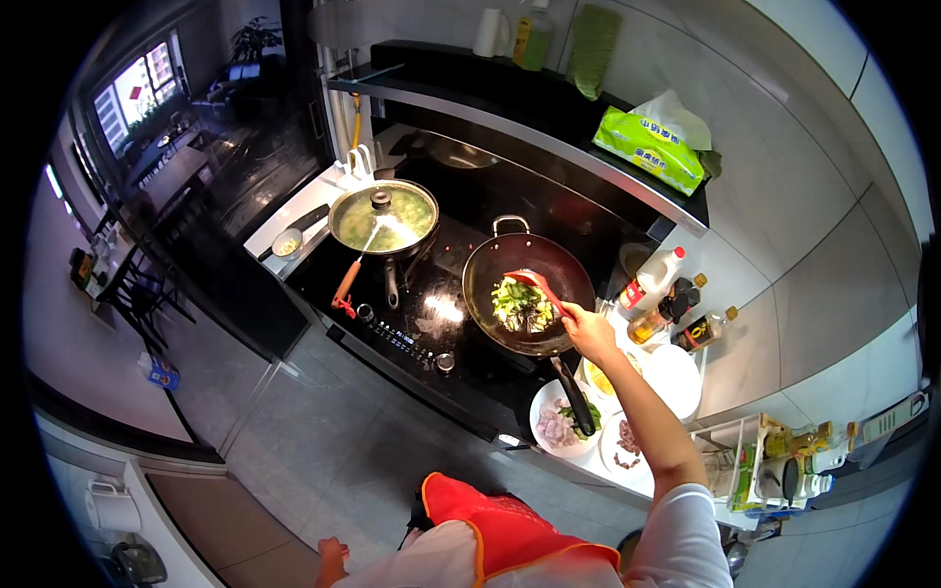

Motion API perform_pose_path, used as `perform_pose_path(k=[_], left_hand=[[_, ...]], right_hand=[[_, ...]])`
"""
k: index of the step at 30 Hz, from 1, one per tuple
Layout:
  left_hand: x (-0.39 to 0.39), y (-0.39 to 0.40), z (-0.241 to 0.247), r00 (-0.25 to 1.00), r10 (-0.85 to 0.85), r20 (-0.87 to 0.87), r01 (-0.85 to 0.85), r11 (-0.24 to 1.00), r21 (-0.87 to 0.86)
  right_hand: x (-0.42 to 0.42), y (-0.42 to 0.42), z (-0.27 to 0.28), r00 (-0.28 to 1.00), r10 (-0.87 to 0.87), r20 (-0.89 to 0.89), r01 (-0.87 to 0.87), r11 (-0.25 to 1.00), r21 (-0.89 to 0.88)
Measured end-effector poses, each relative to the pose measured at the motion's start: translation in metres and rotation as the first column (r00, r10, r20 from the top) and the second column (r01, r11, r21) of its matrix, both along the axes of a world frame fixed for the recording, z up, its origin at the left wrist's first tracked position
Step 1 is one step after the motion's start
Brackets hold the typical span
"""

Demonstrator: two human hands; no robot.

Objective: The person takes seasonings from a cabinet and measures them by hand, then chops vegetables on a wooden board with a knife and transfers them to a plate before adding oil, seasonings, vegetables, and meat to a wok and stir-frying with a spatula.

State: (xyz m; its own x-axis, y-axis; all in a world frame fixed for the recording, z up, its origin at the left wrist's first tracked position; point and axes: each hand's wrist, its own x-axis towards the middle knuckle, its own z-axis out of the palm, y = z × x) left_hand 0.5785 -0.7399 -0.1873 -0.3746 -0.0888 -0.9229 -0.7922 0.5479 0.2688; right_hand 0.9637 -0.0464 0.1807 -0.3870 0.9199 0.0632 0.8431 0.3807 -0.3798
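Note:
My right hand (590, 334) grips the handle of a red spatula (535, 283). Its head lies among chopped green and yellowish vegetables (520, 303) in a dark wok (566, 257) on the right of the cooktop. The wok's black handle (573, 397) points towards me, over a plate of cut pink and green pieces (553, 430). Low at my left side hangs my left hand (334, 550), fingers curled, with nothing visible in it. A glass-lidded pan (382, 218) of greenish food stands on the left side of the cooktop (441, 316).
Bottles (654, 279) stand right of the wok, near a bowl of yellow food (601, 378) and a plate of dark reddish pieces (625, 448). A knife (309, 219) and small bowl (287, 243) lie left. Above the cooktop, a shelf (514, 110) holds a tissue pack (647, 151).

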Motion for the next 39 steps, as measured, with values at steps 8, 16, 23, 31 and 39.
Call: perform_pose_path(k=[8,16,23,31,39], left_hand=[[0.042,0.043,-0.001,0.998,-0.053,-0.024,0.057,0.97,0.236],[0.074,0.137,0.044,0.981,-0.191,-0.032,0.186,0.876,0.444],[0.062,0.096,0.039,0.978,-0.199,-0.068,0.21,0.922,0.326],[0.062,0.033,0.007,0.994,-0.109,-0.004,0.108,0.975,0.194],[0.082,0.074,0.019,0.996,-0.089,0.013,0.081,0.949,0.303]], right_hand=[[0.053,-0.048,0.058,0.885,0.238,0.401,-0.328,0.929,0.171],[0.07,-0.03,0.046,0.903,0.203,0.379,-0.262,0.959,0.11],[0.011,0.002,0.004,0.997,-0.047,-0.058,0.047,0.999,0.003],[0.024,-0.02,0.018,0.946,0.224,0.234,-0.268,0.947,0.178],[0.06,-0.056,0.112,0.864,0.196,0.464,-0.209,0.978,-0.023]])
